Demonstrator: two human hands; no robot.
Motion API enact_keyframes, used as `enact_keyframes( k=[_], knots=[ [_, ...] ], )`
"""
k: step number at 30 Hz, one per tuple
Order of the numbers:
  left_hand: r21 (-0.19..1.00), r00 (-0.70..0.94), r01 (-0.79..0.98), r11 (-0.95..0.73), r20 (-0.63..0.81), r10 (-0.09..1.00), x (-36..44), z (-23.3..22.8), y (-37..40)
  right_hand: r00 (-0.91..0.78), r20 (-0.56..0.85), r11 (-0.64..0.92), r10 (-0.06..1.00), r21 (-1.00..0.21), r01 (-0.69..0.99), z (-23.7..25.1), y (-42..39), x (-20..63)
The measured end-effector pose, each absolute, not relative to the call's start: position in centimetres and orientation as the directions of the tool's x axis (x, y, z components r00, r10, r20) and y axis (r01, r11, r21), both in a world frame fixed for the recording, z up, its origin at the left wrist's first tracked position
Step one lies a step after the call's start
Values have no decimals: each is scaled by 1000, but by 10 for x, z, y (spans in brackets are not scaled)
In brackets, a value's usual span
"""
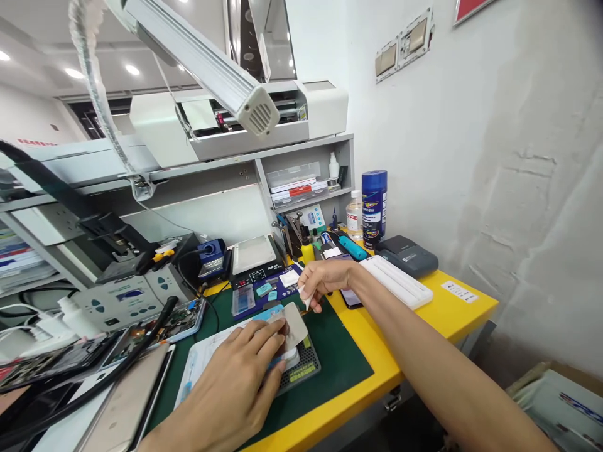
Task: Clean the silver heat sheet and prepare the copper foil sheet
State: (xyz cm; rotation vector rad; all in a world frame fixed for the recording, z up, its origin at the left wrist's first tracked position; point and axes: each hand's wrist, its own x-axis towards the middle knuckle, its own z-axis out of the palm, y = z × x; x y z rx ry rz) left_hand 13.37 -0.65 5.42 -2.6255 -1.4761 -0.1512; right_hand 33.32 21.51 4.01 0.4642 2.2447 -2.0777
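Observation:
My left hand (pixel 245 364) grips the left part of a thin beige-grey panel (pixel 296 325), fingers over its top and the thumb lower down. The panel has rounded corners and looks like a phone back cover, though I cannot be sure. It sits above a dark perforated pad (pixel 308 365) with yellow print, on a white-and-blue mat (pixel 195 359). My right hand (pixel 319 280) is just beyond the panel's far edge, fingers pinched on a small folded white wipe (pixel 306 300). The wipe's tip points down, close to the panel; whether they touch is unclear.
Opened devices and a gold tablet back (pixel 120 402) crowd the left, crossed by a black hose (pixel 127 376). Behind are a heating plate (pixel 254 258) and small teal blocks (pixel 264 289). A blue spray can (pixel 374 210) and white case (pixel 398 282) stand right. A lamp (pixel 202 63) hangs overhead.

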Motion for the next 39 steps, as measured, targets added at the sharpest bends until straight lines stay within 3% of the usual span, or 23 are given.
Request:
enact_keyframes(
  k=[9,16,19,23,25,29,34,39],
  knots=[
    [2,478,875,-484,146,866,136,50,-9,-940,-271,72,208,-954,291,40,215,334],
    [-113,463,886,-450,188,866,139,42,-15,-933,-276,60,231,-953,297,42,211,333],
    [-168,415,908,-384,235,879,150,38,-21,-932,-202,63,301,-971,231,51,207,336],
    [-229,384,919,-320,342,858,159,22,-27,-891,3,90,454,-995,42,67,193,332],
    [-252,395,915,-314,415,820,159,11,-29,-882,51,94,469,-996,-8,72,180,324],
    [-274,392,917,-290,480,785,157,0,-31,-905,9,105,424,-994,39,71,157,302],
    [-258,349,932,-254,452,821,150,3,-36,-910,-68,162,408,-976,146,67,146,292],
    [-394,468,868,-302,447,763,128,-3,-43,-901,-101,212,421,-955,206,68,143,294]
  ],
)
